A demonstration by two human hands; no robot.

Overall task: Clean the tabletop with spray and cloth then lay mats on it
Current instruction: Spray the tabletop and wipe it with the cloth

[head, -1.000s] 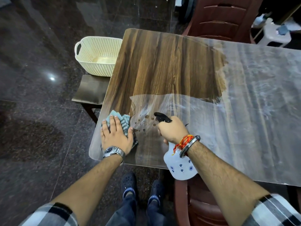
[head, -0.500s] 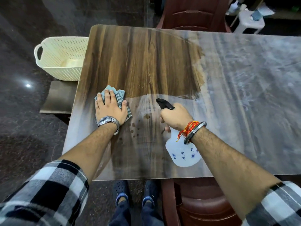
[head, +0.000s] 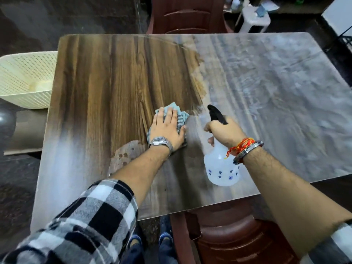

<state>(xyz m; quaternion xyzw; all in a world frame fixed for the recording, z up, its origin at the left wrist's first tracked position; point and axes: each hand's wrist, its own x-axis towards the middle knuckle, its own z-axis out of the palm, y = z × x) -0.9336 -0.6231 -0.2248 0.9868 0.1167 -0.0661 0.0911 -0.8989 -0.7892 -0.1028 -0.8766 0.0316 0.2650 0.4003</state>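
Note:
My left hand (head: 168, 128) presses flat on a blue-grey striped cloth (head: 181, 116) near the middle of the wood-grain tabletop (head: 114, 77). My right hand (head: 226, 133) grips the neck of a clear spray bottle (head: 222, 168) with a black nozzle (head: 216, 114) pointing away from me, held just above the table's near part. The left half of the table looks dark and wiped. The right half carries a whitish dusty film (head: 276, 92). A small dusty patch with droplets (head: 126, 153) lies left of my left wrist.
A cream perforated basket (head: 24, 80) sits on a low stool left of the table. One maroon plastic chair (head: 187, 14) stands at the far side, another (head: 238, 237) under the near edge. A white stool (head: 254, 19) stands far right. My feet (head: 150, 239) are below.
My left hand has slid the cloth rightward and away from me, from the near-left corner to mid-table, clearing film there. The spray bottle stays in my right hand. The camera has shifted right.

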